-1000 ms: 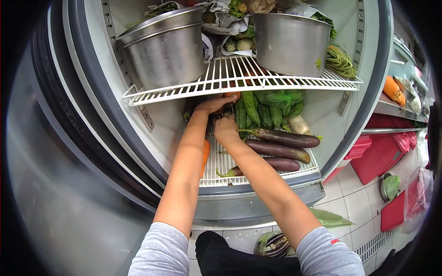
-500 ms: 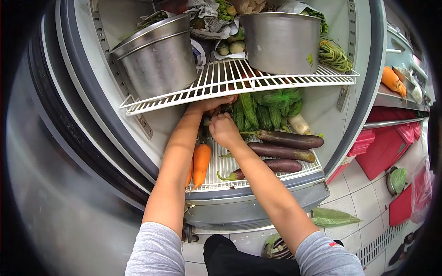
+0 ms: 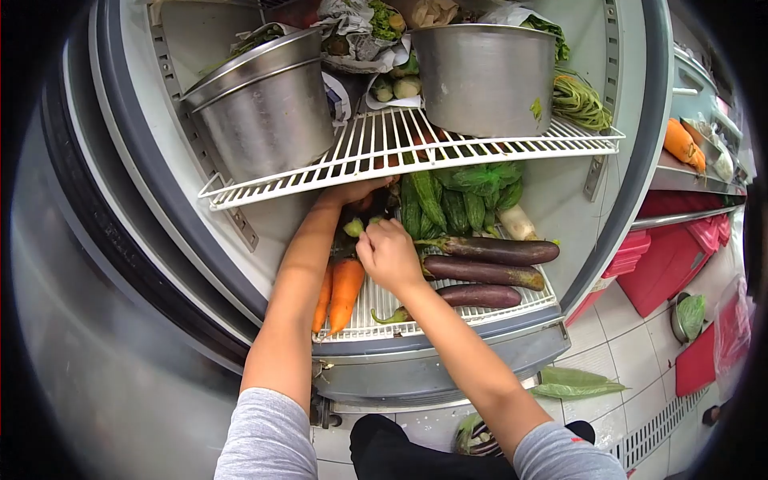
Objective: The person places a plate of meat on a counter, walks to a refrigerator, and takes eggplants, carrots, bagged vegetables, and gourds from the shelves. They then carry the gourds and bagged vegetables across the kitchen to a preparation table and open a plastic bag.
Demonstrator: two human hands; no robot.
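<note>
Under the upper white wire shelf (image 3: 336,172), my left hand (image 3: 360,190) reaches into the back left of the fridge, its fingers mostly hidden by the shelf and shadow. My right hand (image 3: 390,252) is closed just in front of it, beside a small pale green vegetable (image 3: 354,227); what its fingers grip is too small to make out. Orange carrots (image 3: 346,294) lie in front, left of my right hand. To its right are long purple eggplants (image 3: 488,274), with green ridged gourds (image 3: 432,200) behind them and a white radish (image 3: 518,222) alongside.
Two steel pots (image 3: 264,120) (image 3: 486,80) stand on the upper shelf among wrapped vegetables. Red bins (image 3: 660,264) and a side shelf with carrots (image 3: 684,144) are at the right. A long green leafy item (image 3: 576,382) lies on the floor.
My right hand has shifted slightly down, and the pale green vegetable shows more beside it. My left hand is a little further left. The whole view has shifted slightly.
</note>
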